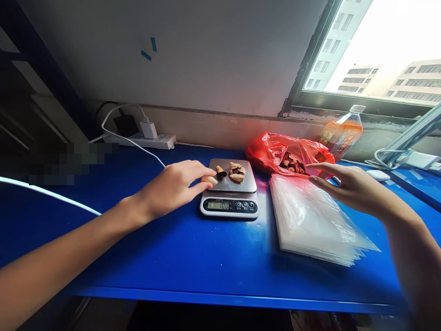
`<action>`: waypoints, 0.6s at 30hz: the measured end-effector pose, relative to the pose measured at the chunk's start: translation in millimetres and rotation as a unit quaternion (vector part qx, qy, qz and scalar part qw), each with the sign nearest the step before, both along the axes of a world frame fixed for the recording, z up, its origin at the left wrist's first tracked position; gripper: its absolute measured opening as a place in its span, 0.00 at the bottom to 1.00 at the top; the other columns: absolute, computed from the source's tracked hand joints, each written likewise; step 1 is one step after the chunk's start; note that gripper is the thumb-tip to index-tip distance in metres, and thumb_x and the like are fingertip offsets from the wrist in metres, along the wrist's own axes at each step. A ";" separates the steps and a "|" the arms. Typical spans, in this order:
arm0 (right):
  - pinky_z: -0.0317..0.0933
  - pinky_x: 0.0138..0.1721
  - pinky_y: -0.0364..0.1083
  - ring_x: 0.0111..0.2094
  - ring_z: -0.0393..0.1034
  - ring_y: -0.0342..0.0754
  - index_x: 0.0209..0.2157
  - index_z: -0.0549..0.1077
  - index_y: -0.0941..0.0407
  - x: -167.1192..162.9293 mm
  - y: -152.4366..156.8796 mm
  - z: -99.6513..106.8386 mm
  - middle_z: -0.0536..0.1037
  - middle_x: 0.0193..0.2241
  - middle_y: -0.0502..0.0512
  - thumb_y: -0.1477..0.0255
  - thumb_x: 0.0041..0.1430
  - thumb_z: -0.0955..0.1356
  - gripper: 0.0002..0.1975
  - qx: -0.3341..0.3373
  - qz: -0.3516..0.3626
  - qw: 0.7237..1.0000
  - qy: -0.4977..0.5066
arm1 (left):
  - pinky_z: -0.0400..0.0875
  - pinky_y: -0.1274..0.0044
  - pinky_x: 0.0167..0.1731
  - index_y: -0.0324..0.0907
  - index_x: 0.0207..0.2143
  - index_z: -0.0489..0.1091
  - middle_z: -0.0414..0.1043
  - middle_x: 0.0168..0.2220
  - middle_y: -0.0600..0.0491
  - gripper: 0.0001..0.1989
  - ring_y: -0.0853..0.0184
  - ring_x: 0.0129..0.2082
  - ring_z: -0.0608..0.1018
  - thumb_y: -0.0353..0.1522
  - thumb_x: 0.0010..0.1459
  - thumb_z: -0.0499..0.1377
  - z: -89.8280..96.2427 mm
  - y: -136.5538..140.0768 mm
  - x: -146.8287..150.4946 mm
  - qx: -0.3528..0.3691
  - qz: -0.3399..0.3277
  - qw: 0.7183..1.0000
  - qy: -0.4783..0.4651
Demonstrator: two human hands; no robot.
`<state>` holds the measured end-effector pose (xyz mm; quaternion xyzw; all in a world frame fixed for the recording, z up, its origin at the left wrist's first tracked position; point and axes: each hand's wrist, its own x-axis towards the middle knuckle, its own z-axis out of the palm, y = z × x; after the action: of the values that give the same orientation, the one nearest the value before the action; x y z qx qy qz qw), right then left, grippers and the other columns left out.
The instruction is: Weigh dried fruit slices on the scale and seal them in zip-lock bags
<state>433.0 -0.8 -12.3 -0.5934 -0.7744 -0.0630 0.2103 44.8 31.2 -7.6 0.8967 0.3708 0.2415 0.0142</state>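
- Red translucent plastic bag [260, 149], far right, holding brown dried shards [292, 162].
- White scale [227, 214] with silver metal plate [225, 186], centre: display points near, long axis near–far.
- Right hand [351, 184]: finger and thumb parted beside shards.
- Left hand [175, 184]: pinching small pale piece [209, 180], plate's left edge; best released centrally, fingers clear.

Shows a grey wall [206, 55] with two teal tape strips [153, 44], above a blue bench [172, 257]. Gets bright daylight through a dark-framed window [365, 59] at upper right, looking onto pale buildings [418, 80]. Darkens toward the left, around a slanting blue beam [45, 69].
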 end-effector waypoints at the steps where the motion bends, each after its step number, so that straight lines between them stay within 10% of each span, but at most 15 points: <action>1: 0.56 0.23 0.42 0.21 0.62 0.42 0.34 0.74 0.54 0.0 -0.7 1.0 0.74 0.22 0.48 0.50 0.61 0.63 0.22 -0.020 0.002 1.000 0.001 | 0.71 0.71 0.48 0.41 0.46 0.74 0.78 0.45 0.50 0.15 0.61 0.46 0.78 0.36 0.64 0.52 -1.1 6.3 6.6 -0.003 -0.018 1.000 0.015; 6: 0.53 0.23 0.43 0.20 0.58 0.42 0.42 0.75 0.54 -1.8 -5.2 5.8 0.71 0.20 0.48 0.51 0.62 0.62 0.23 -0.041 0.002 0.999 0.008 | 0.70 0.68 0.51 0.41 0.55 0.70 0.70 0.55 0.44 0.20 0.58 0.52 0.75 0.41 0.65 0.52 -9.1 22.8 13.4 0.049 -0.035 0.998 0.011; 12: 0.55 0.24 0.43 0.19 0.59 0.42 0.43 0.75 0.53 0.9 -6.0 5.8 0.74 0.23 0.48 0.54 0.63 0.63 0.19 -0.014 0.014 0.999 -0.026 | 0.70 0.73 0.35 0.44 0.44 0.71 0.75 0.33 0.52 0.16 0.65 0.31 0.76 0.44 0.66 0.51 2.0 15.9 -24.8 0.149 0.084 0.981 -0.093; 18: 0.62 0.35 0.47 0.32 0.72 0.51 0.42 0.76 0.56 -5.4 -9.0 7.7 0.78 0.31 0.58 0.59 0.64 0.62 0.18 0.123 0.020 0.990 -0.060 | 0.70 0.72 0.37 0.46 0.43 0.66 0.72 0.31 0.54 0.10 0.65 0.32 0.76 0.40 0.67 0.49 1.1 17.4 -28.8 0.139 0.128 0.975 -0.114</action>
<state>427.6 -9.8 -4.6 -0.5422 -0.7839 -0.1891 0.2361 16.0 48.6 -6.5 0.8014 0.4416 0.3909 -0.0997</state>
